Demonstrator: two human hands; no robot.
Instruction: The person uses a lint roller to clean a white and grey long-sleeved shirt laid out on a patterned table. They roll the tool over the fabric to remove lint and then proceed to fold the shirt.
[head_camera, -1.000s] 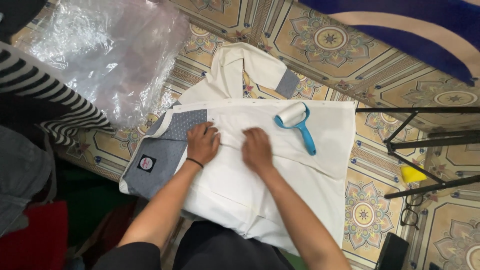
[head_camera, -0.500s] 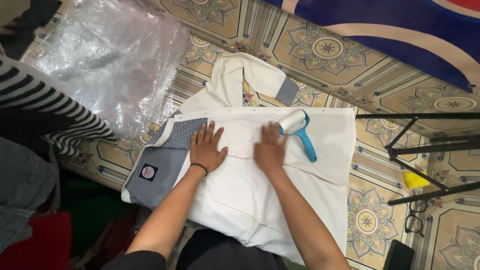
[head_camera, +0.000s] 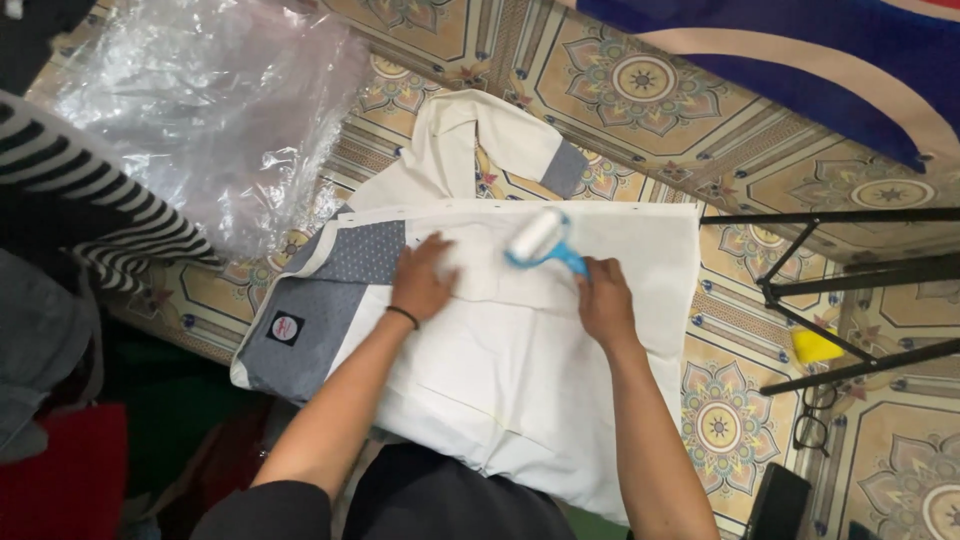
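Observation:
A white shirt (head_camera: 520, 370) with a grey dotted panel lies spread on the patterned floor tiles in front of me. My left hand (head_camera: 422, 280) lies flat on the shirt beside the grey panel, a dark band around its wrist. My right hand (head_camera: 603, 300) grips the blue handle of a lint roller (head_camera: 540, 240). The roller's white head rests on the shirt's upper part, between my two hands.
A crumpled clear plastic bag (head_camera: 210, 110) lies at the upper left. Striped cloth (head_camera: 80, 200) sits at the left edge. A black metal stand (head_camera: 840, 270) crosses the right side, with a yellow object (head_camera: 815, 347) and eyeglasses (head_camera: 812, 420) near it.
My right hand moved right off the shirt's middle, took hold of the lint roller's handle and set the roller on the shirt. My left hand stayed flat on the cloth.

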